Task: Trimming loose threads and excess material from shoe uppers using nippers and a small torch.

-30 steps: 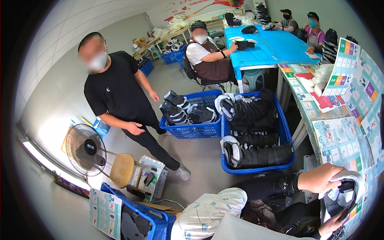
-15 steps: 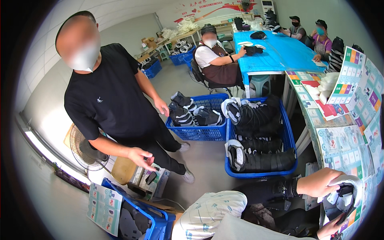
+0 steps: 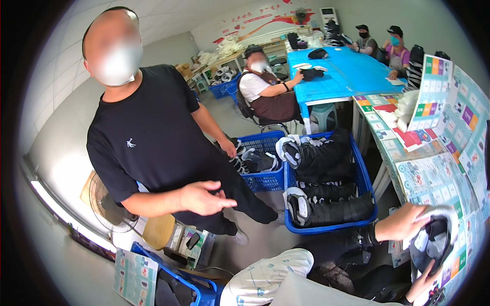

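At the lower right I hold a black shoe upper with a pale grey padded collar over the paper-covered workbench. Its opening faces me, showing grey and black lining inside. My left hand grips the collar's edge, fingers closed on it. Lower down, my right hand holds the near side of the upper, its thumb against the black material; part of this hand is hidden.
Left of the bench stand a blue basket of stacked black uppers and another blue basket. A masked person in black stands close by. Behind are a blue-topped table with seated workers, and a fan at left.
The standing person has come closer, one hand reaching further toward the middle. The shoe upper has tilted, showing more of its inside, with both my hands still on it. My view has shifted slightly.
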`<act>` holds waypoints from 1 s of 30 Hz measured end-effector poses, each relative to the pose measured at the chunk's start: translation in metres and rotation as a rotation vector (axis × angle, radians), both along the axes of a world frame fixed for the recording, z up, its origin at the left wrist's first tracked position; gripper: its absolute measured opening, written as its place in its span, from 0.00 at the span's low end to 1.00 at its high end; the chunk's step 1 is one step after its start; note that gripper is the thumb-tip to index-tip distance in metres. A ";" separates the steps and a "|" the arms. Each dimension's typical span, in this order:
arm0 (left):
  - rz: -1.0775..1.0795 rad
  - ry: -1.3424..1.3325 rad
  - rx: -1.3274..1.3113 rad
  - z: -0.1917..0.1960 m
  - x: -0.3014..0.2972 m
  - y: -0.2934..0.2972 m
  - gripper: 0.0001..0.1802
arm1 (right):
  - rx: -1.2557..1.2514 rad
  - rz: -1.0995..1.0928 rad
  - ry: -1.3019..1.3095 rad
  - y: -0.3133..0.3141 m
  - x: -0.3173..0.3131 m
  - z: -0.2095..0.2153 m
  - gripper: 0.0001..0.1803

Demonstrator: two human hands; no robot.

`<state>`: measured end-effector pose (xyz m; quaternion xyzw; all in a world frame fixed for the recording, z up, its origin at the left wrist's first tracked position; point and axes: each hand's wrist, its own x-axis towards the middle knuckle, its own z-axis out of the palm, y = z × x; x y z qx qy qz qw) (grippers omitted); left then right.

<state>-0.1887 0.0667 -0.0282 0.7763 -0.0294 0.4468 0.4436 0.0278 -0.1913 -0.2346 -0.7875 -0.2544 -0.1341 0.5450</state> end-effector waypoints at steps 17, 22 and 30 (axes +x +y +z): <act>-0.081 0.097 0.660 0.042 0.222 -0.045 0.15 | -0.928 -0.649 -0.002 -0.100 0.033 0.067 0.16; -0.075 0.107 0.641 0.030 0.212 -0.058 0.13 | -1.091 -0.611 0.109 -0.110 0.037 0.072 0.19; -0.141 0.210 1.065 0.114 0.093 -0.090 0.22 | -0.982 -0.717 0.005 -0.125 0.052 0.030 0.13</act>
